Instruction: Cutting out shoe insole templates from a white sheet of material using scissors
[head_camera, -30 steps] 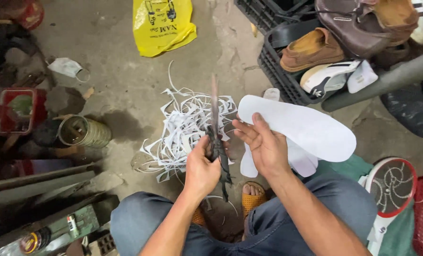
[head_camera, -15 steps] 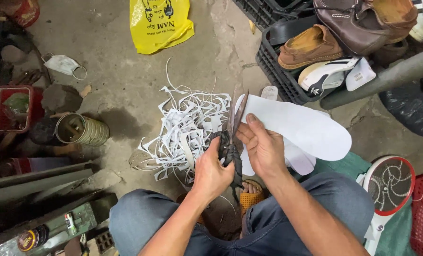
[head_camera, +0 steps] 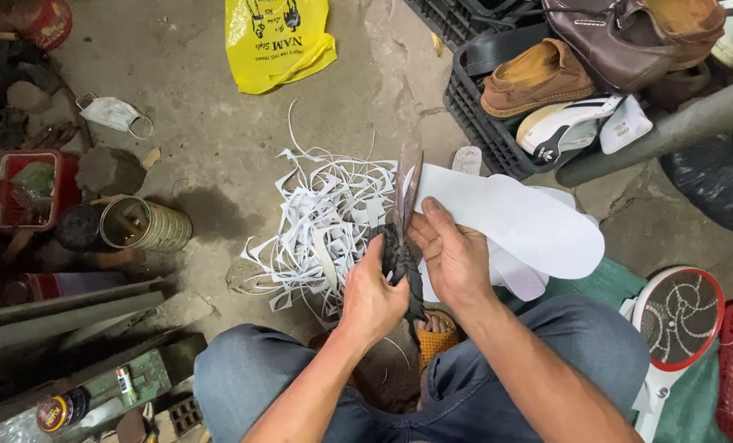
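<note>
Head view, looking down past my knees at a concrete floor (head_camera: 219, 107).

My left hand (head_camera: 372, 297) is closed around the dark handles of a pair of scissors (head_camera: 403, 221); the blades point away from me, slightly parted, tips at the near edge of the sheet. My right hand (head_camera: 451, 254) is clamped on a white insole-shaped sheet (head_camera: 514, 221), thumb on top, pinching its left end just beside the blades. The two hands are close together, almost touching at the scissors. The sheet extends to the right, held off the floor, with a second white piece (head_camera: 521, 279) partly showing beneath it.

Left of the scissors and just beyond my left hand, a heap of white trimmings (head_camera: 321, 226) lies on the floor.

Far right: a black crate (head_camera: 473, 115) holding a tan shoe (head_camera: 535, 82), a brown shoe (head_camera: 609, 41) and a white sneaker (head_camera: 572, 123). Far centre: a yellow plastic bag (head_camera: 278, 37). Left: an open tin can (head_camera: 143, 226) on its side, a red container (head_camera: 30, 189), a face mask (head_camera: 112, 113). Near right: an electric swatter racket (head_camera: 678, 316) on a green cloth (head_camera: 604, 283).
</note>
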